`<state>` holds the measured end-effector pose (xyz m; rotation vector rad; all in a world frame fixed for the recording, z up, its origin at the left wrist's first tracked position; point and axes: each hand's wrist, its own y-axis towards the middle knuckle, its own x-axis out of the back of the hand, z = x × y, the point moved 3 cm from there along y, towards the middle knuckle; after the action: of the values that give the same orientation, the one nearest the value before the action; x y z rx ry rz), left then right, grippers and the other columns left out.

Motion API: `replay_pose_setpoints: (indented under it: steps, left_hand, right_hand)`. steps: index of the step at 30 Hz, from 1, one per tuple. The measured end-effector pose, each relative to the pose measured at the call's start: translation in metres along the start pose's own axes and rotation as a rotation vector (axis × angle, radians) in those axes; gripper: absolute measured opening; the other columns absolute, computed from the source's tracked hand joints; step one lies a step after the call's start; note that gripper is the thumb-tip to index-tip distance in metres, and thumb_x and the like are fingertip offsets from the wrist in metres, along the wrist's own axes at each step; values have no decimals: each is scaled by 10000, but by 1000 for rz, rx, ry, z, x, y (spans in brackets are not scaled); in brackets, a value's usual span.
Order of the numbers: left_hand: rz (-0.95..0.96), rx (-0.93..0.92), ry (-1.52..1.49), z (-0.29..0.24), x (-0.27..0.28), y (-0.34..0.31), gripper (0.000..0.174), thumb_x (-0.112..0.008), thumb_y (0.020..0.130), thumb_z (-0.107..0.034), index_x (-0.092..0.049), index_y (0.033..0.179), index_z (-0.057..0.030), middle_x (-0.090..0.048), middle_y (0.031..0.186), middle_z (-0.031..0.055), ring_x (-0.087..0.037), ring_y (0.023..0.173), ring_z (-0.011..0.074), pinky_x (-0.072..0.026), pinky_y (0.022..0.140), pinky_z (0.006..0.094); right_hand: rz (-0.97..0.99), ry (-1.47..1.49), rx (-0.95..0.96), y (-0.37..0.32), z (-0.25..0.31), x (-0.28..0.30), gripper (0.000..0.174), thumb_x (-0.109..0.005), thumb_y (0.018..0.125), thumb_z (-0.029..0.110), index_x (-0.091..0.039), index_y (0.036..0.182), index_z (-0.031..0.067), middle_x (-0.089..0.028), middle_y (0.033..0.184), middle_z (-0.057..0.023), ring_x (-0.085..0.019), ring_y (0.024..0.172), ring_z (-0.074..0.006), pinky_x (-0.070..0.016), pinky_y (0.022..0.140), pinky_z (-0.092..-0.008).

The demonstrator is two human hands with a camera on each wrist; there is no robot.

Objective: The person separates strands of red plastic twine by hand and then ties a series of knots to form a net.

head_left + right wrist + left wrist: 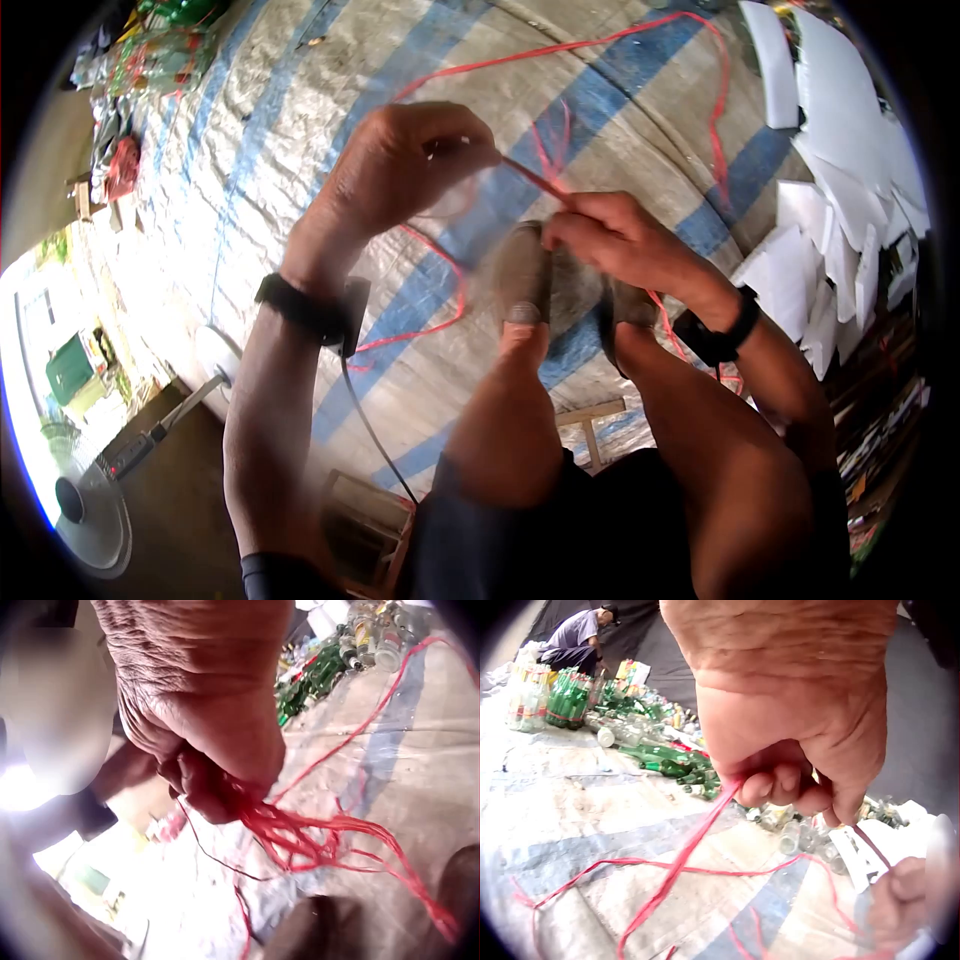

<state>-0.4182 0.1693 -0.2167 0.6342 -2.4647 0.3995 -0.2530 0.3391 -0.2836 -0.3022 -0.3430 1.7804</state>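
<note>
1. Red plastic twine spans between the hands, above the striped tarpaulin; the left hand pinches one end of that span, the right hand grips the other.
2. Best hold it evenly taut.
3. Separate the right hand's bunched strands, which could knot.
4. Watch loops on the tarpaulin; shoes could snag them.

1. The gap between left hand and right hand is bridged by red cord.
2. Nearer, passage is obstructed by the legs.
3. The right is blocked by white slabs.
4. Room is left over the sheet toward the far-left bottles.
</note>
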Motion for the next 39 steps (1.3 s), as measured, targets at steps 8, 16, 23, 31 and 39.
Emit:
replay_pose_setpoints:
  steps: [8,16,23,31,39]
  left_hand:
    - [-484,396,256,189,5,-35,282,-752,853,-167,-711,1110,-57,-701,1052,181,-714,942,298,-564,814,383]
    - [-478,679,531,247,-41,-68,322,-649,850,-208,-672,1167,-154,-624,1204,167,-606,1115,384,-498,926,452]
    - [-354,741,484,261,-49,-79,186,-644,866,-251,-762,933,-125,-694,950,192,-671,980,380,-524,848,452]
    - [-456,546,175,216,-42,-83,244,-588,901,-229,-694,922,-10,-728,806,154,-712,776,282,-550,722,387]
    - [-376,229,-38,77,-39,-82,116,-465,977,-62,-547,1020,8,-617,763,78,-625,697,167,-545,687,322]
  right_hand:
    - [-183,703,-11,-59,-15,62,401,-418,1088,353,-535,825,73,-293,540,75,-242,444,-47,-196,428,-248]
    - [-467,791,15,-125,-34,99,417,-389,1092,404,-459,800,114,-252,535,63,-189,428,-55,-154,428,-272]
    - [-418,804,-48,-133,-56,90,409,-391,1094,389,-504,825,101,-271,530,44,-181,410,-66,-156,406,-278]
    - [-363,697,-108,-127,-52,81,411,-407,1086,402,-535,858,84,-279,504,58,-213,405,-61,-174,399,-270]
    - [-225,456,-429,-94,-4,53,429,-434,1063,433,-613,969,54,-368,589,64,-289,455,-35,-220,409,-237]
